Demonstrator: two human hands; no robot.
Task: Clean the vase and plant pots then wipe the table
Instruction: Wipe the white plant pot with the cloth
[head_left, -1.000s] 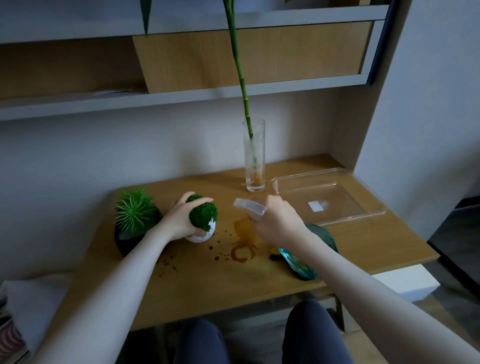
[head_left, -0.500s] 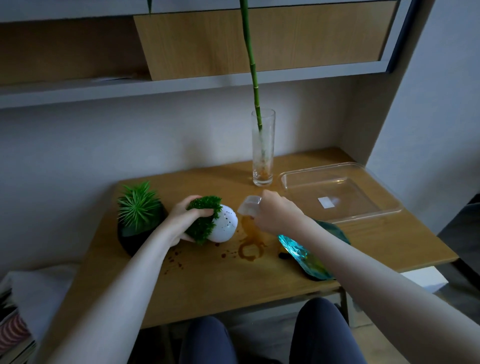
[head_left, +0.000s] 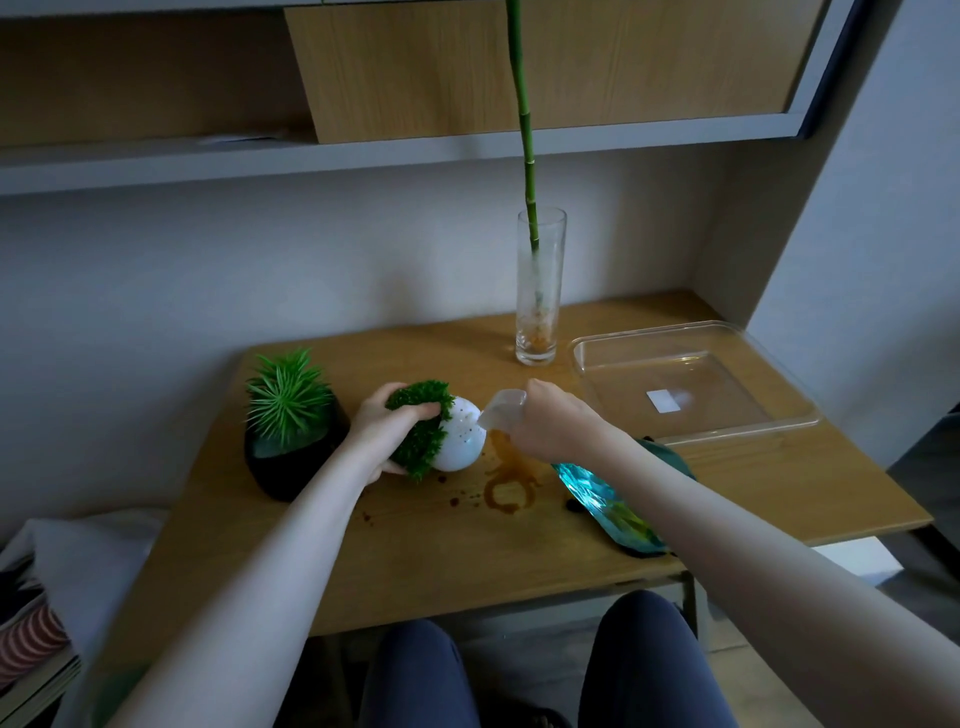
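- far left, a dark pot with a spiky green plant stands upright near the table's back-left corner; i can't tell from here if it is dirty or clean.
- the left hand is wrapped around the mossy top of a white pot, holding it tipped on its side above the table, its round belly turned toward the right hand.
- the white pot shows small brown specks on its smooth side, so it looks not yet clean.
- under and just right of it lies a brown ring stain with splatter dots spreading left; the wiping is not done.
- the right hand is closed around the neck of a spray bottle, whose clear nozzle sits just beside the white pot and whose blue body slants down under the forearm.
- a dark cloth peeps out behind that forearm, resting on the table.
- at the back stands the glass vase, upright, with a green stalk in it and orange-brown residue at the bottom; it looks uncleaned.
- far right, an empty clear tray sits on the table.
- my reading: the job is at an early stage, with this pot getting sprayed and the vase, maybe the dark pot, and the table all left.
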